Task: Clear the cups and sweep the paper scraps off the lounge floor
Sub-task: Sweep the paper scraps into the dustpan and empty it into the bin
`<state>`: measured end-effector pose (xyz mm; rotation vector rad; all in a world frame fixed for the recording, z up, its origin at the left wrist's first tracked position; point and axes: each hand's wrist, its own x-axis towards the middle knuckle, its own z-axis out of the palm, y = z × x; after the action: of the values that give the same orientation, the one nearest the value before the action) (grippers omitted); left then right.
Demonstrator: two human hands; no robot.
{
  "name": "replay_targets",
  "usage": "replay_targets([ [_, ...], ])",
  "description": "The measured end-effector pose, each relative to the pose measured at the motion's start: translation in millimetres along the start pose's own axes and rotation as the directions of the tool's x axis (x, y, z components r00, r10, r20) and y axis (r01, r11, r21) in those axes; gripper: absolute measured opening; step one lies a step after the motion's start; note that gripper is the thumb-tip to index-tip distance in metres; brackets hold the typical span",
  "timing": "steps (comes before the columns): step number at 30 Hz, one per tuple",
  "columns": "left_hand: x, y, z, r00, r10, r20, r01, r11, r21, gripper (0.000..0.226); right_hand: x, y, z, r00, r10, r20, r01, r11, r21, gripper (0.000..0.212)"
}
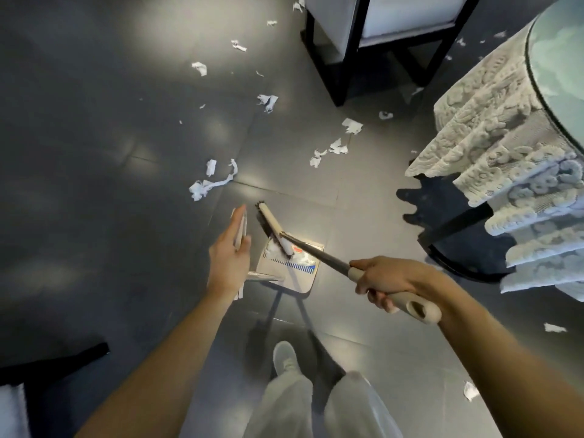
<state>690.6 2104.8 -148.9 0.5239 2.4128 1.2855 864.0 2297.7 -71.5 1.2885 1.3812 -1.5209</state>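
Note:
My right hand [387, 284] grips the beige grip of a broom [319, 257] with a dark shaft. Its brush head [274, 227] rests on the mouth of a beige dustpan [295, 275] that holds a few white scraps. My left hand [228, 252] holds the dustpan's upright beige handle [241, 224] between thumb and fingers. White paper scraps lie on the dark tiled floor ahead: a long strip [210, 184] just beyond the brush, a cluster [330, 151] to the right, and others [268, 101] farther off. No cups are in view.
A round glass-topped table [565, 64] with a hanging lace cloth [493, 134] and a dark base [458, 248] stands close on the right. A black-framed chair [347, 58] is at the top. More scraps [553, 327] lie behind me on the right. My shoe [284, 355] is below the dustpan.

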Motion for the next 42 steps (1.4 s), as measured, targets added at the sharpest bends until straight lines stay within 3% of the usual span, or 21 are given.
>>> replay_targets([
  [4, 34, -8, -31, 0.995, -0.056, -0.085, 0.050, 0.997, -0.066, 0.058, 7, -65, 10, 0.998, -0.055, -0.028, 0.053, 0.996, -0.077, 0.043],
  [17, 187, -23, -109, 0.936, -0.231, -0.266, 0.223, 0.973, -0.061, 0.060, 88, -302, 3, 0.977, -0.197, 0.076, 0.206, 0.970, -0.129, 0.031],
  [23, 247, -41, -149, 0.889, -0.303, -0.342, 0.316, 0.949, -0.018, 0.059, 131, -385, 13, 0.956, -0.282, 0.078, 0.291, 0.890, -0.352, 0.033],
  [30, 306, -66, -183, 0.880, -0.353, -0.318, 0.381, 0.924, 0.029, 0.057, 179, -460, 44, 0.938, -0.343, 0.045, 0.305, 0.759, -0.576, 0.040],
  [34, 342, -84, -209, 0.870, -0.360, -0.338, 0.385, 0.923, 0.008, 0.057, 198, -483, 71, 0.957, -0.290, 0.024, 0.224, 0.681, -0.697, 0.052],
  [38, 373, -94, -222, 0.900, -0.270, -0.343, 0.283, 0.959, -0.011, 0.059, 196, -497, 104, 0.992, -0.096, 0.082, 0.125, 0.679, -0.723, 0.049],
  [42, 399, -94, -231, 0.924, -0.211, -0.319, 0.217, 0.976, -0.018, 0.061, 170, -518, 106, 0.978, 0.136, 0.161, -0.009, 0.790, -0.613, 0.030],
])
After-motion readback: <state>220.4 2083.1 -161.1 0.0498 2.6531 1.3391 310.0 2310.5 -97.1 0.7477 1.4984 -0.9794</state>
